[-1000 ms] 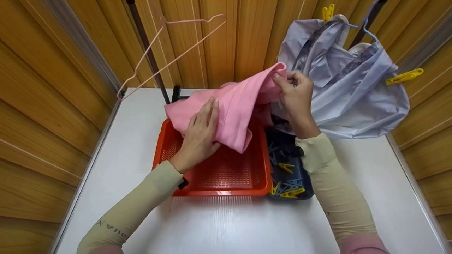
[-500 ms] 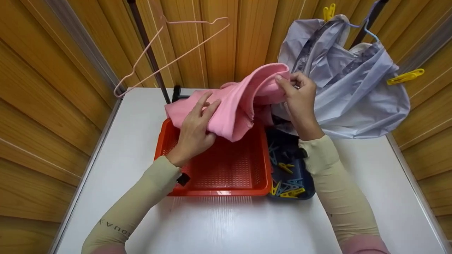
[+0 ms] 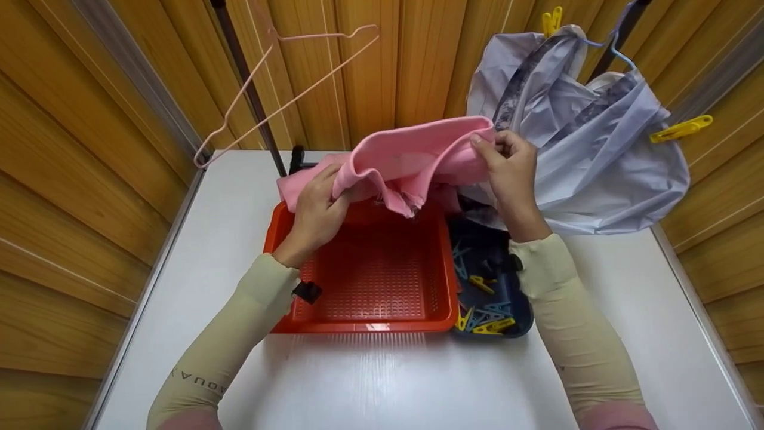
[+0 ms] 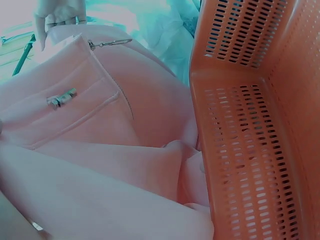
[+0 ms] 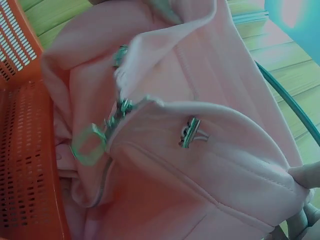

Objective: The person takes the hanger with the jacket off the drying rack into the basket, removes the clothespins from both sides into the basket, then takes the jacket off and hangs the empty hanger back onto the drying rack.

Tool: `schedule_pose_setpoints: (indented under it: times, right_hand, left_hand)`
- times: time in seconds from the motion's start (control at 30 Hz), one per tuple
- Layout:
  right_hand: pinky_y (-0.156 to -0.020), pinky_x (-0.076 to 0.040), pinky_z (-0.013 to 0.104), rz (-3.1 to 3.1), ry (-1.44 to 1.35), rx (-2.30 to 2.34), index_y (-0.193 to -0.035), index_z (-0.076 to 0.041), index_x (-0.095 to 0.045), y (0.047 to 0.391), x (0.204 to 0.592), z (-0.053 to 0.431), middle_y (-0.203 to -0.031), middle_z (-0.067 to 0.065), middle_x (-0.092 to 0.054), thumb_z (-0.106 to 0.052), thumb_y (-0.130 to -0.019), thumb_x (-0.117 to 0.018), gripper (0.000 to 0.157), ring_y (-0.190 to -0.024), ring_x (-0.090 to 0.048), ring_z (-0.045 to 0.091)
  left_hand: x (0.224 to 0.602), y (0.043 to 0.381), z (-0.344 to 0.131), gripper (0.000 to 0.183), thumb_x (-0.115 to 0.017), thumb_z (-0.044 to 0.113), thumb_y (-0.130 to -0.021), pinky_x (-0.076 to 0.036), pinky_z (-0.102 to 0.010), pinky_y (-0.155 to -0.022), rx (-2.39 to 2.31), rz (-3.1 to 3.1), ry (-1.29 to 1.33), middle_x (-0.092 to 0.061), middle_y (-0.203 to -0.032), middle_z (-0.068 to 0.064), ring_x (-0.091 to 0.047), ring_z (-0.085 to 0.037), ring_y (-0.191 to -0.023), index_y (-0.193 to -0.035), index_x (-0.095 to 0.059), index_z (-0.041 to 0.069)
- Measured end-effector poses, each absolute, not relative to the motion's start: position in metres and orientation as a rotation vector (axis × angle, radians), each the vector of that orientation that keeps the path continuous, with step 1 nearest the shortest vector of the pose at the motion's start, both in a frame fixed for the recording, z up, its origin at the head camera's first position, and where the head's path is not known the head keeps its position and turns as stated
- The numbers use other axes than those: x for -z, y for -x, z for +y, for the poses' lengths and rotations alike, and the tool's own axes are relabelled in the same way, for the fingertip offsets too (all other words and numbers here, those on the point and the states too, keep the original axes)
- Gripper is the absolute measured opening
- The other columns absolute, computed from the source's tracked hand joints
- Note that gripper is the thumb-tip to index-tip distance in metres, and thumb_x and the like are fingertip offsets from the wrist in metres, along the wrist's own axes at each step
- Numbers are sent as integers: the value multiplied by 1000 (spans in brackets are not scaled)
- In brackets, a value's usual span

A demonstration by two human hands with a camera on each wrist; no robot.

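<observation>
A pink garment (image 3: pixel 412 149), with a waistband and a zip, is spread between the hands over the back of the red basket (image 3: pixel 364 325). My left hand (image 3: pixel 319 209) grips the waistband's left end. The right end is pinched between the thumb and fingers of my right hand (image 3: pixel 513 176). The waistband opening gapes toward the head camera. In the right wrist view a zip with a ring pull (image 5: pixel 90 145) hangs at the front, beside a small metal hook (image 5: pixel 190 132). The left wrist view shows another metal clasp (image 4: pixel 61 98) on the band.
A dark tray (image 3: pixel 519 322) of yellow and blue clothes pegs (image 3: pixel 495 325) stands right of the basket. A pink hanger (image 3: pixel 239 107) hangs by a dark pole at back left. Behind the right hand hangs a pale grey garment (image 3: pixel 603 173) with yellow pegs (image 3: pixel 680 128).
My left hand has gone from lying flat on the pink garment to gripping its waistband. The waistband has been spread open, its front edge lifting away. My right hand keeps its hold, shifting slightly.
</observation>
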State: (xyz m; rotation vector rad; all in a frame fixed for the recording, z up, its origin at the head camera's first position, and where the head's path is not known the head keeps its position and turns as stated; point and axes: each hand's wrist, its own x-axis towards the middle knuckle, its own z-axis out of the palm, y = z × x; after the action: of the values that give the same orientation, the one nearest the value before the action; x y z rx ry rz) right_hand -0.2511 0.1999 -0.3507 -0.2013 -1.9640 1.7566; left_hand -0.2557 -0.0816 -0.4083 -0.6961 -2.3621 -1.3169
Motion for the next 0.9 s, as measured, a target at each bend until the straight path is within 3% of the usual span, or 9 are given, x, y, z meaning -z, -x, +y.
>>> schedule_pose_setpoints:
  times: [0.1, 0.23, 0.33, 0.47, 0.7, 0.9]
  right_hand:
    - [-52, -35, 17, -2002, 236, -1732, -68, -12, -59, 250, 354, 199, -60, -7, -47, -19, -76, -73, 17, -59, -43, 5]
    - [-52, -36, 17, -2063, 285, -1748, -69, -12, -57, 250, 361, 196, -60, -8, -48, -21, -80, -69, 18, -58, -45, 4]
    - [-50, -41, 18, -2102, 312, -1804, -77, -11, -57, 249, 366, 191, -63, -6, -51, -22, -84, -64, 15, -56, -48, 5]
    - [-45, -46, 22, -2136, 324, -1899, -90, -10, -55, 247, 370, 184, -72, -1, -54, -26, -88, -58, 16, -56, -54, 7]
    - [-46, -51, 29, -2080, 208, -2167, -107, -8, -50, 243, 371, 170, -72, 2, -58, -27, -92, -52, 24, -53, -62, 13]
    - [-52, -53, 33, -2071, 99, -2228, -117, -5, -47, 242, 372, 156, -83, 4, -61, -24, -91, -54, 33, -59, -65, 14]
  left_hand:
    - [408, 256, -81, 26, -47, 30, -93, -48, -28, -80, 1314, -2385, 626, -65, -99, 4, -56, -9, -87, -111, -63, 21]
    - [407, 258, -76, 23, -45, 28, -93, -43, -26, -59, 1304, -2372, 537, -57, -70, -1, -49, -13, -64, -92, -64, 15]
    - [406, 260, -70, 20, -46, 25, -92, -40, -25, -54, 1323, -2325, 489, -54, -68, -1, -46, -13, -59, -91, -62, 14]
    - [404, 260, -60, 20, -48, 27, -93, -41, -25, -56, 1418, -2250, 451, -54, -74, -1, -49, -13, -62, -97, -60, 13]
    - [400, 258, -37, 24, -48, 23, -94, -43, -29, -77, 1648, -2137, 407, -59, -92, -9, -52, -17, -85, -100, -61, 3]
    - [401, 252, -22, 23, -46, 24, -94, -43, -27, -76, 1710, -2167, 406, -56, -87, -6, -54, -14, -81, -104, -57, 6]
